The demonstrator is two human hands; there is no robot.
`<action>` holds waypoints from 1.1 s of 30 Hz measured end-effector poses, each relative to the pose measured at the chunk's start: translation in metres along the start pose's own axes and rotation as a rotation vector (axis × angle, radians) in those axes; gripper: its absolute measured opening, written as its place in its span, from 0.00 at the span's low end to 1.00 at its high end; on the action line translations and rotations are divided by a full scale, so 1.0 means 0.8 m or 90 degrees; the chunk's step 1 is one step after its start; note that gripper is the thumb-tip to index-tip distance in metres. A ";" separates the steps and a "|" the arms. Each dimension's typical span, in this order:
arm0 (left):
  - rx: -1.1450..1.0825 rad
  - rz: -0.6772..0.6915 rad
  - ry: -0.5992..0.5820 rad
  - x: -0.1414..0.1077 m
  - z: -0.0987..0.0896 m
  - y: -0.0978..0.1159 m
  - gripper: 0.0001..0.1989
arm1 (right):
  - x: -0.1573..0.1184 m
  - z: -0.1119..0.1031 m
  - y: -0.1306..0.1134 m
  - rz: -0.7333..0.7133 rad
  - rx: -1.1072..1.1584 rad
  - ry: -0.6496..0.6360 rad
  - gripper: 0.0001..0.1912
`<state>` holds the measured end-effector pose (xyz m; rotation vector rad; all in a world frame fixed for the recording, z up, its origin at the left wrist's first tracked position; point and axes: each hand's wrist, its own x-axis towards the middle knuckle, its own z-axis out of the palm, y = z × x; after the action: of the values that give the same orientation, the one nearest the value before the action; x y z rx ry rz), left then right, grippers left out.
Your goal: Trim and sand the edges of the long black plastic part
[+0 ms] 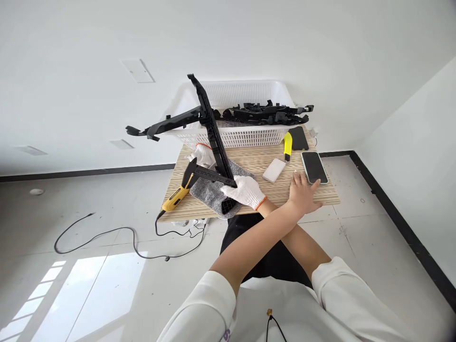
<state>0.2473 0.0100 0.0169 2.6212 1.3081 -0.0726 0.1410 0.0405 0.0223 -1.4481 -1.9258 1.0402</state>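
My forearms cross, so my left hand (303, 194) lies bare at the right, fingers spread on the tabletop. One of its fingers reaches the lower edge of a smartphone (314, 167). My right hand (245, 191), in a white knitted glove, closes around the lower part of a long black plastic part (215, 137) with a side branch. Across that part runs a black caliper (212, 175), its end at the gloved fingers; whether they grip it too is hard to tell. Under them lies a grey cloth (208, 192). A second white glove (202, 154) sits behind.
A white plastic basket (235, 138) with several black plastic parts (263, 114) stands at the back of the table (278, 192). A corded yellow tool (175, 198) lies left. Right are a white block (274, 170), a yellow-handled knife (288, 145) and a dark flat object (298, 138). A cable (133, 232) trails on the floor.
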 end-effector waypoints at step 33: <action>-0.011 -0.009 0.004 -0.001 0.007 0.002 0.46 | -0.007 0.001 0.001 -0.005 -0.257 0.005 0.27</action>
<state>0.2481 0.0071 0.0116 2.6003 1.3230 -0.0539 0.1422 0.0347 0.0215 -1.6469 -2.2223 0.6618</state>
